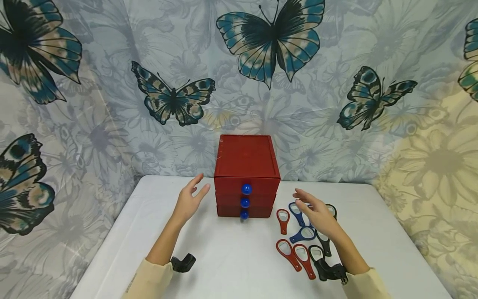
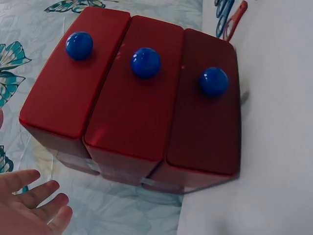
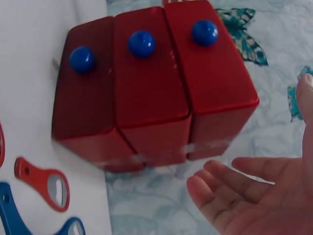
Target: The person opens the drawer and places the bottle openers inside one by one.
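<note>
A red box with three stacked drawers (image 1: 246, 155) stands at the back middle of the table, each drawer front bearing a round blue knob (image 1: 246, 189). All the drawers look closed. My left hand (image 1: 188, 201) hovers just left of the box, fingers extended, apart from it. On the other side my right hand (image 1: 319, 214) is held over a group of bottle openers, fingers loosely straight and holding nothing. Among these are a red bottle opener (image 1: 284, 228), a blue bottle opener (image 1: 296, 238) and a black bottle opener (image 1: 327, 248). My right hand and forearm partly hide several of them.
Two more red bottle openers (image 1: 309, 269) lie nearer the front of the white table (image 1: 224, 257). A cloth backdrop with butterflies (image 1: 274, 39) hangs behind the box. Black wrist cameras (image 1: 184, 263) are strapped to both wrists.
</note>
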{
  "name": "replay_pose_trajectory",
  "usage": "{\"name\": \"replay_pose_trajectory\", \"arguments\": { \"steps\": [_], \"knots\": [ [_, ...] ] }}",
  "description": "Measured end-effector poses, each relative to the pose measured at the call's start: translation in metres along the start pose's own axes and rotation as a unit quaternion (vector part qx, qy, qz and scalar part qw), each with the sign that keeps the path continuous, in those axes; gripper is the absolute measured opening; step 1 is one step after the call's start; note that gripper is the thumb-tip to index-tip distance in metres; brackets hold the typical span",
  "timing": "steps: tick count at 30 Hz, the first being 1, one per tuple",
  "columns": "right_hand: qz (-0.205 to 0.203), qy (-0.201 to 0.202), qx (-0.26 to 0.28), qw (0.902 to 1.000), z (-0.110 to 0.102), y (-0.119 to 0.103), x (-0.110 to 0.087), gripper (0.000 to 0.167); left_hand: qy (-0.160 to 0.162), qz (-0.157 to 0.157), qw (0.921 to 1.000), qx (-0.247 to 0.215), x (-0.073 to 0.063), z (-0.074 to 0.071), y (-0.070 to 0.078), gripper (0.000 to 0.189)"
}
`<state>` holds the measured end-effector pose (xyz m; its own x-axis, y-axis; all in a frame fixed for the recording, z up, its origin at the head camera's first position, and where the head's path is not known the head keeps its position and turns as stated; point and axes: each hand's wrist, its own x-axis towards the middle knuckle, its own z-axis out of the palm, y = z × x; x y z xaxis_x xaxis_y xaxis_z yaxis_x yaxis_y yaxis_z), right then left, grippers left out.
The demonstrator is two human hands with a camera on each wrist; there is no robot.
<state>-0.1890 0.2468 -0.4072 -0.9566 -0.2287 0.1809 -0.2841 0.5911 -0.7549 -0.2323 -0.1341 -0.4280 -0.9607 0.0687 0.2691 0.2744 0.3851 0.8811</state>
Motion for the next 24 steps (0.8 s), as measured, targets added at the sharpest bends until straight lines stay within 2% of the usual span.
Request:
{"name": "replay_pose_trajectory", "arguments": {
  "steps": [8,12,16,17,23,24],
  "knots": [
    [-0.008,-0.033,0.040,0.9986,0.009,-0.005,0.008,0.049,0.003,-0.011,0.9989,-0.045,0.011,0.010,0.012,0.056],
    [-0.024,-0.052,0.072,0.9958,0.015,-0.008,0.017,0.047,0.002,-0.017,0.9982,-0.057,0.020,0.012,0.018,0.057],
    [-0.023,-0.073,0.096,0.9925,0.024,-0.013,0.024,0.046,0.003,-0.019,0.9969,-0.076,0.027,0.015,0.021,0.058],
    [-0.020,-0.079,0.099,0.9917,0.026,-0.014,0.026,0.046,-0.001,-0.025,0.9963,-0.083,0.026,0.015,0.027,0.057],
    [-0.010,-0.105,0.121,0.9870,0.045,-0.022,0.036,0.045,0.012,-0.047,0.9941,-0.097,0.031,0.019,0.031,0.055],
    [-0.009,-0.108,0.123,0.9865,0.049,-0.024,0.038,0.045,0.018,-0.045,0.9941,-0.097,0.033,0.021,0.027,0.055]
  ]
}}
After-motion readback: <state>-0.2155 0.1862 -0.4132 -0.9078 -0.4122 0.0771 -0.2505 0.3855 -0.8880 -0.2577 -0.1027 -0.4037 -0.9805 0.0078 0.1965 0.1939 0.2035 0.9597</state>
